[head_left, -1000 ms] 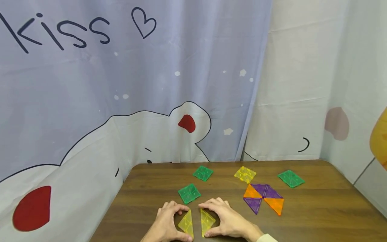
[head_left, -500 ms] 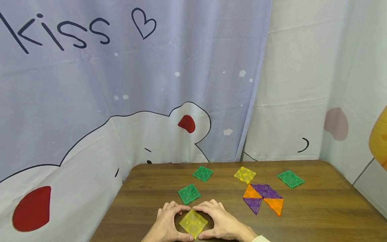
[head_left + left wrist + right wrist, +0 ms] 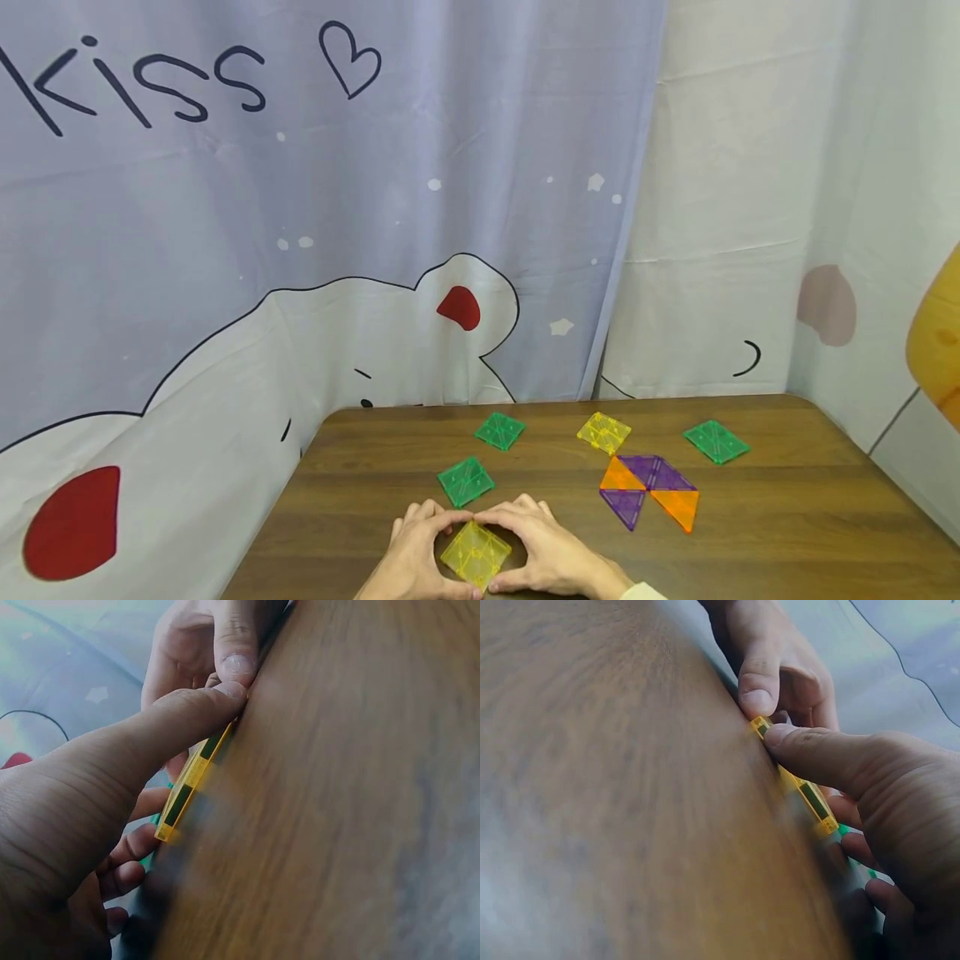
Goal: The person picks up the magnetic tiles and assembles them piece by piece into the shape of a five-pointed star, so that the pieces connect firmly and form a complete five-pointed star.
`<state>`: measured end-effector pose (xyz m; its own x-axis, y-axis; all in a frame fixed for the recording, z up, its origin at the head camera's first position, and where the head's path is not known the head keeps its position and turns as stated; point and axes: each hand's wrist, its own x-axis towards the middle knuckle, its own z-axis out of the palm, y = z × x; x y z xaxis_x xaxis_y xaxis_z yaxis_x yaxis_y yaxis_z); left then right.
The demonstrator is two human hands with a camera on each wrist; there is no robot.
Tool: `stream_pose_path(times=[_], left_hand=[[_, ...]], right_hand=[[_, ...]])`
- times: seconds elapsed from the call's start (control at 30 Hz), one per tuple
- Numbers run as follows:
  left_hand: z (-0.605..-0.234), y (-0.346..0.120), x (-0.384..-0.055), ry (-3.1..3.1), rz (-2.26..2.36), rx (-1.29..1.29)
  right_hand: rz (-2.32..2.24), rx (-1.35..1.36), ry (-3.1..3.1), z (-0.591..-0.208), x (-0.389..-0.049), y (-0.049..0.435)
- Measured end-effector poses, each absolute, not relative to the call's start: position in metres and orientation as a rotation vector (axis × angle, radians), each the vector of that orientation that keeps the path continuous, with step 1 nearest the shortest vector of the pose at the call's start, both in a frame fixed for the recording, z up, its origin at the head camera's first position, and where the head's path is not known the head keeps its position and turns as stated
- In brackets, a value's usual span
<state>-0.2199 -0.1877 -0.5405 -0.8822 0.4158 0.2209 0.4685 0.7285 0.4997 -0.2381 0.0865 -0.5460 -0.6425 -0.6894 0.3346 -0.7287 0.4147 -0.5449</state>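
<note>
Two yellow translucent triangular magnetic tiles lie edge to edge as one diamond on the table (image 3: 360, 492), low in the head view. The left hand (image 3: 407, 557) grips the left tile (image 3: 458, 557) between thumb and fingers. On the other side, the right hand (image 3: 551, 552) holds the right tile (image 3: 492, 552) the same way. Both thumbs meet near the diamond's near corner, and the index fingertips come together at its far corner. In the right wrist view the yellow tile edge (image 3: 814, 801) shows dark magnet strips, partly hidden by the thumb.
Beyond the hands lie a green diamond (image 3: 466, 482), another green one (image 3: 499, 431), a yellow diamond (image 3: 604, 432) and a green one (image 3: 717, 441) at far right. Purple triangles (image 3: 624, 506) and orange triangles (image 3: 678, 507) form a group at right. A printed curtain (image 3: 450, 208) hangs behind the table.
The two yellow triangles were apart one second ago. The hands have brought them together into a diamond, the right hand moving left. Over the last half second the hands stay almost still.
</note>
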Motion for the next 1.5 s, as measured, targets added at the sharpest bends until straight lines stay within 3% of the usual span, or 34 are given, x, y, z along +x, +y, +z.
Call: stream_pose_path(times=[0.83, 1.13, 1.5], left_hand=[[-0.538, -0.187, -0.217, -2.815, -0.897, -0.790], [-0.518, -0.193, -0.209, -2.847, -1.018, -0.794], [-0.490, -0.170, -0.229, -2.704, -1.007, -0.790]], right_hand=[[1.086, 1.303, -2.594, -0.544, -0.235, 0.087], [1.349, 1.309, -2.561, -0.538, -0.238, 0.104], [1.368, 1.092, -2.512, -0.509, -0.249, 0.143]])
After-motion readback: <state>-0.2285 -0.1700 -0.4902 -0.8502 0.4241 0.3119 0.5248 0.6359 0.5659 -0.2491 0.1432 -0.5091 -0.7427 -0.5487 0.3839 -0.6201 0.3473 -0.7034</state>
